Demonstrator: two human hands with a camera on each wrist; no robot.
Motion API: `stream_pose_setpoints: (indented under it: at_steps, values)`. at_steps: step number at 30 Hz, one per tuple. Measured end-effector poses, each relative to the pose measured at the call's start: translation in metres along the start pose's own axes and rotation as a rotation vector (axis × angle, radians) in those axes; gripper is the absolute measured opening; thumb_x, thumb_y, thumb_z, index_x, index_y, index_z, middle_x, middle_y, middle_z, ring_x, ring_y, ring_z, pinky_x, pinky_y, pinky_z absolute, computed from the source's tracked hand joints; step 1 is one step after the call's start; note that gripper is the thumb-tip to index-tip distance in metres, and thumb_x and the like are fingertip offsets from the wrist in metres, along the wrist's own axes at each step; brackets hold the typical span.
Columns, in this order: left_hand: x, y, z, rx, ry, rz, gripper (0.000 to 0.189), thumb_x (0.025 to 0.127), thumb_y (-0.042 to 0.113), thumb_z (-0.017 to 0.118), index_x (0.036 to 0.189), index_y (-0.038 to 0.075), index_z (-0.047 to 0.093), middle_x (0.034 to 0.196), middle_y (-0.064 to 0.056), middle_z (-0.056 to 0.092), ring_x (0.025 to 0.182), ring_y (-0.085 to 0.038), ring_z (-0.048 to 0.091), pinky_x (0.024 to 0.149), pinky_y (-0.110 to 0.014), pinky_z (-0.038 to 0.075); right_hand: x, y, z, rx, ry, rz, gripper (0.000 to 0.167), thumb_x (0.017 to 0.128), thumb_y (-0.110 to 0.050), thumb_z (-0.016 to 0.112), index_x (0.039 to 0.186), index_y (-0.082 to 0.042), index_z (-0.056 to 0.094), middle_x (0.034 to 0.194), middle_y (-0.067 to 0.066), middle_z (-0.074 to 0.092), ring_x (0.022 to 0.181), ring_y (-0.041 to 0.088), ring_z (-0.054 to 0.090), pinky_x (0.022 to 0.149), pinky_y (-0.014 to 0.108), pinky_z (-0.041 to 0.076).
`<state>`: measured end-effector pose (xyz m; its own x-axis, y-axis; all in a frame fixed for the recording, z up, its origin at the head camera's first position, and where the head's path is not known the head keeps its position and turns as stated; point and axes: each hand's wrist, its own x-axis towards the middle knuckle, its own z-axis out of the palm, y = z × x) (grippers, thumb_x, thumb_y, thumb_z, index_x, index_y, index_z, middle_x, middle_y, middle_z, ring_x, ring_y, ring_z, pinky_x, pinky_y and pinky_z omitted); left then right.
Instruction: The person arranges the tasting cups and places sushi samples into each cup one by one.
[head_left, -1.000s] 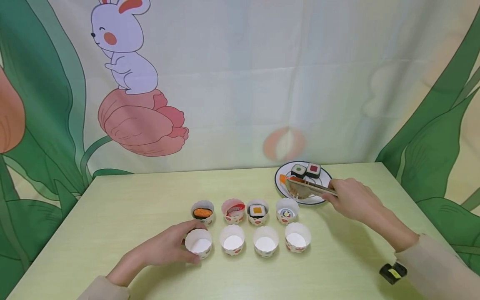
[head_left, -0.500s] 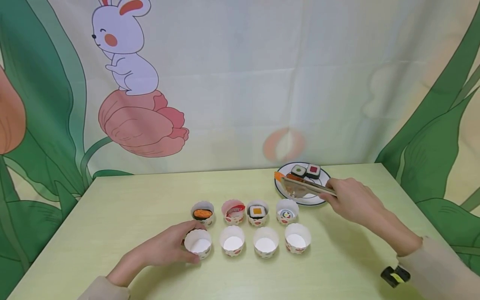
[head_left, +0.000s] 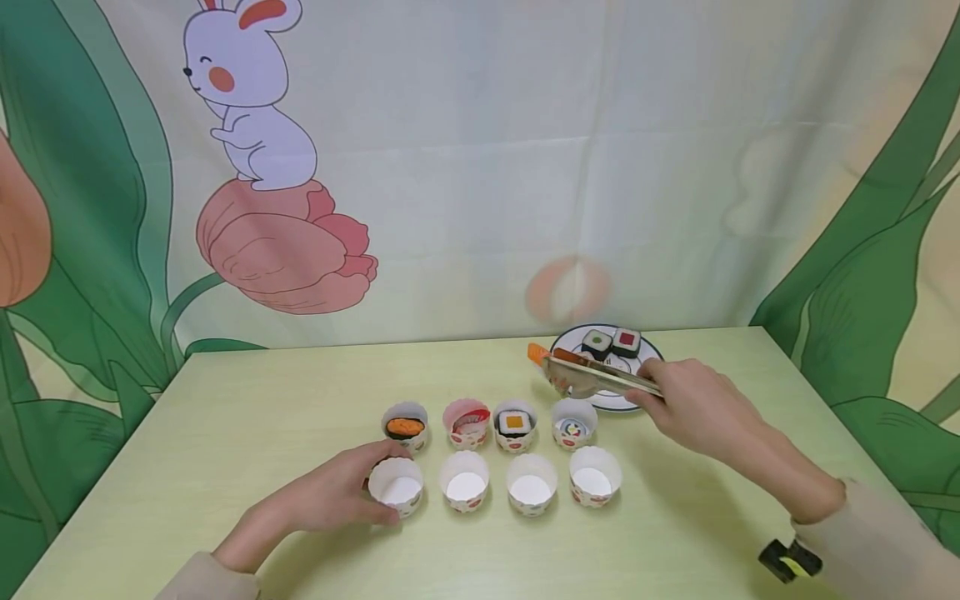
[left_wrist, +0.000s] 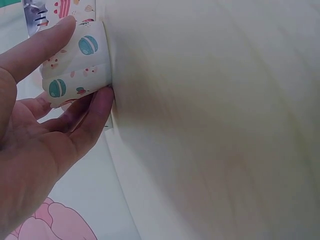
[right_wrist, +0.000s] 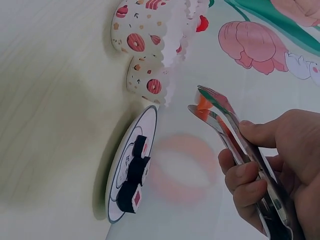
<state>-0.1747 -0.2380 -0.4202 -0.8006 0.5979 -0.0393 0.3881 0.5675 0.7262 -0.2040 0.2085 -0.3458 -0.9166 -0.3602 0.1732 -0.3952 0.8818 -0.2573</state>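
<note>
My left hand holds the leftmost front paper cup by its side, thumb at the front and fingers round the back. In the left wrist view this cup shows a printed pattern and stands on the table. My right hand grips metal tongs, which pinch an orange sushi-like piece at their tips. The piece is partly covered by the tongs and is up off the plate, beyond its left rim in the head view. Dark-wrapped sushi rolls lie on that plate.
Paper cups stand in two rows. In the back row, one cup holds an orange-topped piece, one a red-and-white piece, one a square roll, one a round colourful piece. The front cups show bare white bottoms. A patterned curtain hangs behind.
The right hand has moved the tongs and orange piece left, from over the plate to past its rim. My left hand has stayed on the cup.
</note>
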Motion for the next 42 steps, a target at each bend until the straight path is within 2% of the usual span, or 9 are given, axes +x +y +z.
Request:
stream_pose_setpoints:
  at_steps: [14, 21, 42]
  values:
    - [0.0, -0.001, 0.0, -0.004, -0.007, -0.005, 0.061, 0.084, 0.023, 0.087, 0.133, 0.006, 0.055, 0.119, -0.005, 0.062, 0.106, -0.024, 0.058, 0.085, -0.032, 0.052, -0.005, -0.012, 0.003, 0.007, 0.034, -0.069, 0.02, 0.098, -0.026, 0.073, 0.1, -0.006, 0.068, 0.071, -0.005, 0.057, 0.059, 0.013, 0.047, 0.05, 0.031, 0.039]
    - [0.0, -0.002, 0.0, 0.002, -0.006, 0.0, 0.062, 0.084, 0.024, 0.087, 0.133, 0.005, 0.055, 0.119, -0.005, 0.062, 0.106, -0.024, 0.057, 0.086, -0.032, 0.052, -0.007, -0.019, 0.004, 0.016, 0.019, -0.083, 0.02, 0.097, -0.025, 0.073, 0.102, -0.005, 0.07, 0.072, -0.005, 0.058, 0.059, 0.012, 0.047, 0.05, 0.03, 0.039]
    - [0.002, -0.003, 0.002, 0.013, -0.003, -0.001, 0.06, 0.083, 0.023, 0.088, 0.131, 0.007, 0.056, 0.116, -0.004, 0.062, 0.104, -0.023, 0.058, 0.086, -0.034, 0.051, -0.015, -0.04, 0.009, -0.005, 0.058, -0.203, 0.018, 0.096, -0.027, 0.075, 0.097, -0.01, 0.069, 0.075, -0.009, 0.062, 0.062, 0.006, 0.051, 0.056, 0.031, 0.045]
